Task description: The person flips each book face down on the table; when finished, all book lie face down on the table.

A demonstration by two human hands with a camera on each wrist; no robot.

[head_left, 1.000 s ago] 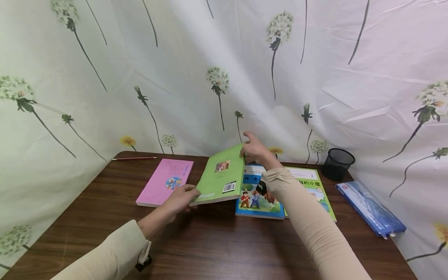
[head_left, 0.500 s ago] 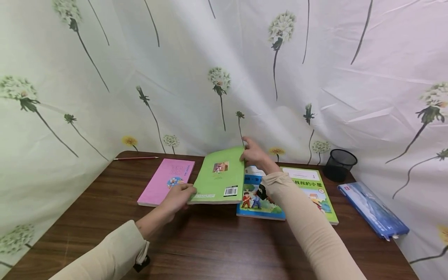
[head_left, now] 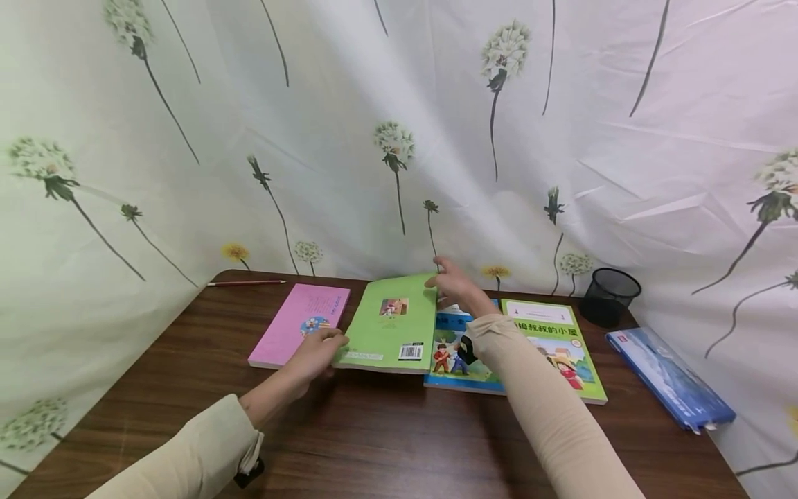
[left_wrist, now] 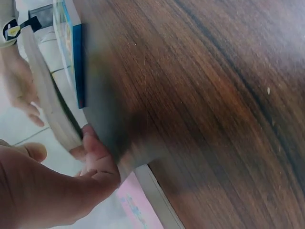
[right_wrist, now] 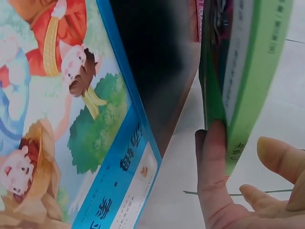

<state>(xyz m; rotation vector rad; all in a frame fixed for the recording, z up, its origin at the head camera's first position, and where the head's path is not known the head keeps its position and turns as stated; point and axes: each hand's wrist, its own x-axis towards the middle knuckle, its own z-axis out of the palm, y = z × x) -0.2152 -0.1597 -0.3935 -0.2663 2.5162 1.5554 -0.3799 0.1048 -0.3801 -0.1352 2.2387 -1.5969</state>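
Note:
A green book [head_left: 389, 326], back cover and barcode up, slopes over the table between both hands. My left hand [head_left: 314, 355] grips its lower left corner; in the left wrist view, the fingers of this hand [left_wrist: 62, 183] reach under the page block [left_wrist: 50, 95]. At the upper right edge, my right hand [head_left: 458, 287] holds the book by its spine. In the right wrist view, a finger of the right hand [right_wrist: 217, 191] lies under the cover beside the green spine [right_wrist: 259, 71]. Just right of it lies a blue-bordered book [head_left: 458, 381], partly hidden by the right arm.
A pink book [head_left: 289, 329] lies at left, with a pencil [head_left: 246, 283] behind it. A green-and-white book [head_left: 582, 371], a black mesh pen cup [head_left: 611, 294] and a long blue case [head_left: 670, 381] are at right. A flower-printed cloth [head_left: 337, 138] hangs behind the table.
The green book's raised far right side has come down toward the table, the right hand lowering with it. Both hands keep their hold.

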